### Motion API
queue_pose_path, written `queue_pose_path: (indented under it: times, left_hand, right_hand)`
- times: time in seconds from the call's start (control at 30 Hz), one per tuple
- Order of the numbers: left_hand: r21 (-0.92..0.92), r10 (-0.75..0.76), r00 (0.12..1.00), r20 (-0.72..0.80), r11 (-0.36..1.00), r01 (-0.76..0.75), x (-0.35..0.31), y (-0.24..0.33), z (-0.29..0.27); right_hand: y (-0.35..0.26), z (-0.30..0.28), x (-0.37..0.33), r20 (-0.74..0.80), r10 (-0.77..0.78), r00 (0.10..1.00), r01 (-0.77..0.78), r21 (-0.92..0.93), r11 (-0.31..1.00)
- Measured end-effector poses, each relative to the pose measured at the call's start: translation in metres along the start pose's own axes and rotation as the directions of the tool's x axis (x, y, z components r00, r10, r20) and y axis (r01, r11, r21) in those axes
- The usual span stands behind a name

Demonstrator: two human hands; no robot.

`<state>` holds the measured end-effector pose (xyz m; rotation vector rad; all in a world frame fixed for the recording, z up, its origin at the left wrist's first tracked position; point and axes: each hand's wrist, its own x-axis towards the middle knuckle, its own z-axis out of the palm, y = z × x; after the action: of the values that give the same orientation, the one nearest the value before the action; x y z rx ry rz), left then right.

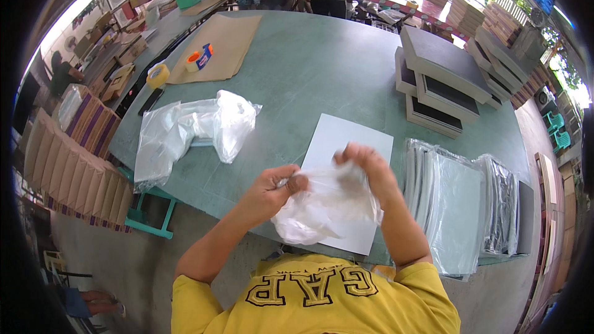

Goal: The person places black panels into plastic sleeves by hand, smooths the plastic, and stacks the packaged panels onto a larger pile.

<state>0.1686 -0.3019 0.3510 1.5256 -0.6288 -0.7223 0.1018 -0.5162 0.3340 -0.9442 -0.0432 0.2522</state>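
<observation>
My left hand [276, 190] pinches one edge of a crumpled, thin white sheet [318, 207]; whether it is plastic or cloth I cannot tell. At its other side my right hand [369, 167] is raised with curled fingers, partly blurred, and appears to grip it too. The sheet hangs in loose folds between both hands. Beneath it, a flat white board [349, 139] lies on the green table [297, 68] near the front edge, partly covered by the folds.
Clear plastic bags [198, 127] lie to the left. Behind them are a tape roll [158, 76], a tape dispenser [199, 59] and brown paper [226, 43]. At right stand plastic-wrapped panels [455, 204] and stacked dark-topped boxes [442, 68]. A teal stool [151, 213] is beside the table.
</observation>
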Motion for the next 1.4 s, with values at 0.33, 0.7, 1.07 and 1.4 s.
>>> queue_pose_path:
  times: [0.33, 0.7, 1.07, 1.4]
  left_hand:
    - [-0.258, 0.068, 0.885, 0.461, 0.964, 0.060, 0.054, -0.004, -0.022]
    - [0.733, -0.310, 0.683, 0.662, 0.073, -0.677, 0.108, -0.058, 0.020]
    - [0.903, -0.067, 0.902, 0.427, -0.020, -0.429, 0.161, -0.054, -0.046]
    - [0.850, -0.040, 0.859, 0.511, -0.126, -0.511, 0.151, -0.036, -0.034]
  right_hand:
    - [0.004, 0.000, -0.073, -0.002, 0.213, 0.977, -0.213, -0.048, 0.976]
    - [-0.006, -0.073, -0.067, -0.627, 0.278, 0.728, -0.338, -0.681, -0.649]
    - [-0.032, -0.058, -0.022, -0.139, 0.267, 0.953, -0.017, -0.910, -0.414]
    - [0.002, -0.139, -0.010, -0.358, 0.251, 0.899, -0.164, -0.809, -0.565]
